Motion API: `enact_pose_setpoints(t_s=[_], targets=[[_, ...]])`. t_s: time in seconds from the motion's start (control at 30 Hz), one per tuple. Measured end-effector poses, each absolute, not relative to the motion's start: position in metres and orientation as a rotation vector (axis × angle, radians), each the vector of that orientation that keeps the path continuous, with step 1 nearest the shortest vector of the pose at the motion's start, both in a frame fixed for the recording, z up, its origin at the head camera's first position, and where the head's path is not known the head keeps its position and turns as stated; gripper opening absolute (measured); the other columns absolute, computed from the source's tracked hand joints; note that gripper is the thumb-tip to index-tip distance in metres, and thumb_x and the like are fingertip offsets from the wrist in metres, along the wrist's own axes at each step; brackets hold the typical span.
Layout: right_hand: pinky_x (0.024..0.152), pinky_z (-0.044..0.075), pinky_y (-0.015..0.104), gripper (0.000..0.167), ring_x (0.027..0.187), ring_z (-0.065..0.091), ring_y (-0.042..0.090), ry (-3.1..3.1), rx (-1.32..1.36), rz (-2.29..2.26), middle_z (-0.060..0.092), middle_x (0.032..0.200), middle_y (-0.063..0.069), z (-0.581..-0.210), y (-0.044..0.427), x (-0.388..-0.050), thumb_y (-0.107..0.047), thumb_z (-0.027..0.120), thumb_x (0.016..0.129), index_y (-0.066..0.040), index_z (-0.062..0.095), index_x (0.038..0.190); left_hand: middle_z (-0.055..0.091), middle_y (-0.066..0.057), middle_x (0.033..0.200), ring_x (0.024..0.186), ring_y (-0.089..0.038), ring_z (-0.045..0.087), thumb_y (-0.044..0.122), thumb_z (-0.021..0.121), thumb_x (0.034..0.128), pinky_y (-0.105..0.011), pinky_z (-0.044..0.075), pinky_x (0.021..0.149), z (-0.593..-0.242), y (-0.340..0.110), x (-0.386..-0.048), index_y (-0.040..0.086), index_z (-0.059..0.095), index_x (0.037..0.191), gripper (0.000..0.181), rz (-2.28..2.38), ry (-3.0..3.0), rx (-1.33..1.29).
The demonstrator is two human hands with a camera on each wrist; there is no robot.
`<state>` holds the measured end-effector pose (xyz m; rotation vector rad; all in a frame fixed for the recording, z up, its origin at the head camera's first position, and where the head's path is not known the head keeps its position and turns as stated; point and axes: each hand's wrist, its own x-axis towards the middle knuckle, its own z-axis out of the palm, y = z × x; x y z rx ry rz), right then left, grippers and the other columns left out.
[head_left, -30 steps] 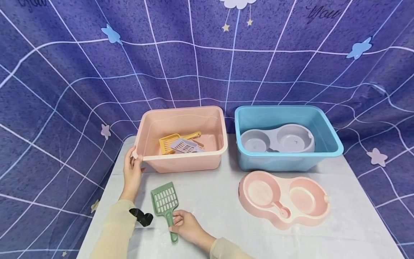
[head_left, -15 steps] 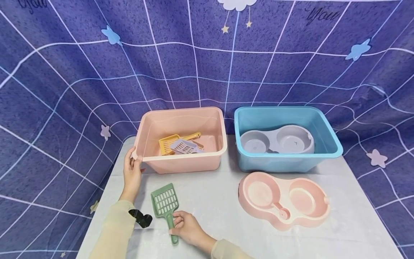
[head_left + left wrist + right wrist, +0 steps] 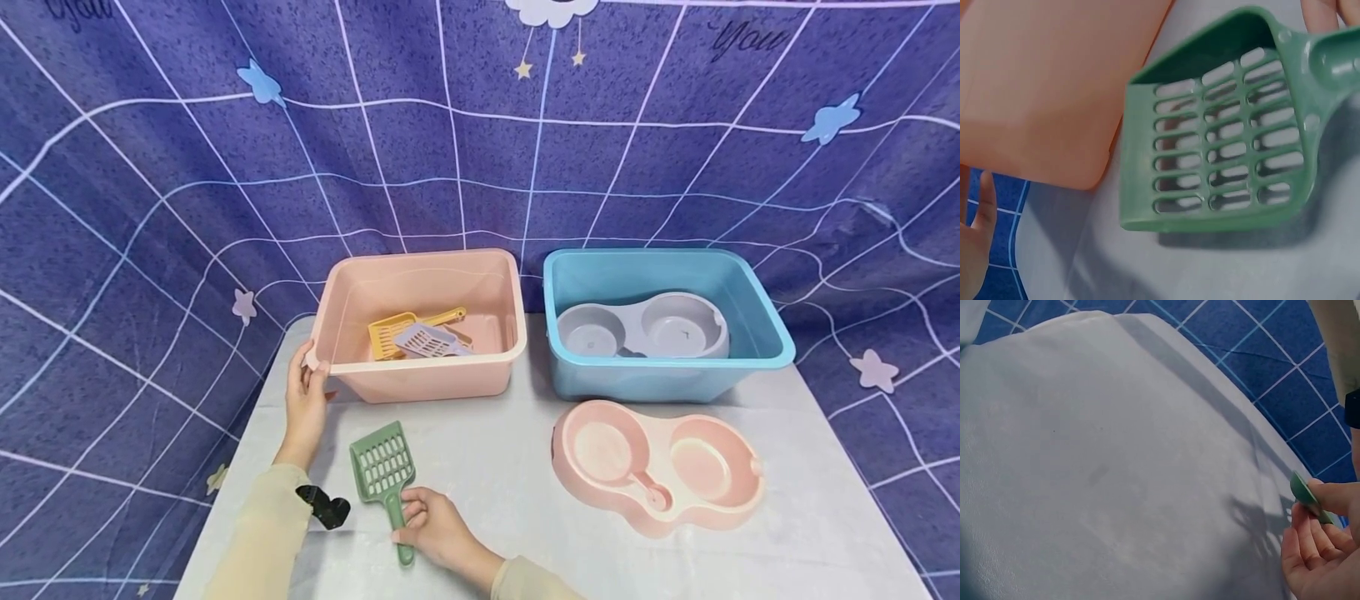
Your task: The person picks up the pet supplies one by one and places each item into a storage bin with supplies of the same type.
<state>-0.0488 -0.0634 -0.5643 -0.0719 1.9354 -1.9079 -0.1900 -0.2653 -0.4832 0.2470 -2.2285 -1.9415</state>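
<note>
Head view: pink tub (image 3: pixel 427 383) front wall hides the near end of the lilac scoop (image 3: pixel 425 339); a brownish piece (image 3: pixel 461 336) behind it is mostly covered, perhaps a handle. Blue tub (image 3: pixel 652 382) wall hides the near edge of the grey double bowl (image 3: pixel 633 323). Left wrist view: frame edges crop the green scoop (image 3: pixel 1251 153) at its handle, and the left hand (image 3: pixel 974 240). Right wrist view: right hand (image 3: pixel 1325 550) cropped.

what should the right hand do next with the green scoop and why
Probably raise the green scoop and bring it over the pink tub: the right hand grips it in front of that tub, the left hand holds the tub, and a yellow scoop and lilac scoop lie inside.
</note>
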Motion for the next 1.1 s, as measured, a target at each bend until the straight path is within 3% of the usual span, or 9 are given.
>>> enact_pose_setpoints(t_s=[0.3, 0.77, 0.97, 1.1], targets=[[0.056, 0.038, 0.013, 0.052, 0.065, 0.04, 0.005, 1.88, -0.067, -1.965, 0.052, 0.084, -0.002, -0.557, -0.057, -0.048, 0.014, 0.075, 0.076, 0.005, 0.058, 0.124, 0.042, -0.01, 0.148, 0.116, -0.008, 0.046, 0.022, 0.041, 0.1067, -0.028, 0.048, 0.076, -0.503, -0.274, -0.198, 0.026, 0.028, 0.156, 0.051, -1.868, -2.248, 0.229], [0.055, 0.036, 0.012, 0.054, 0.067, 0.039, 0.005, 1.805, -0.086, -2.026, 0.054, 0.089, 0.0, -0.543, -0.039, -0.045, 0.017, 0.072, 0.077, 0.007, 0.055, 0.128, 0.04, -0.013, 0.15, 0.115, -0.008, 0.046, 0.016, 0.041, 0.1059, -0.026, 0.047, 0.074, -0.488, -0.268, -0.19, 0.017, 0.027, 0.155, 0.052, -1.917, -2.226, 0.229], [0.055, 0.036, 0.012, 0.055, 0.068, 0.038, 0.007, 1.752, -0.07, -2.073, 0.053, 0.09, 0.003, -0.537, -0.033, -0.046, 0.019, 0.071, 0.076, 0.009, 0.054, 0.128, 0.04, -0.007, 0.151, 0.119, -0.007, 0.043, 0.019, 0.041, 0.1062, -0.028, 0.047, 0.075, -0.494, -0.27, -0.194, 0.02, 0.028, 0.155, 0.051, -1.901, -2.232, 0.249], [0.055, 0.035, 0.013, 0.056, 0.068, 0.038, 0.008, 1.731, -0.063, -2.09, 0.053, 0.091, 0.004, -0.533, -0.03, -0.047, 0.019, 0.071, 0.076, 0.009, 0.054, 0.129, 0.039, -0.011, 0.151, 0.117, -0.008, 0.044, 0.017, 0.041, 0.1059, -0.027, 0.047, 0.074, -0.489, -0.267, -0.191, 0.017, 0.027, 0.155, 0.051, -1.907, -2.225, 0.242]])
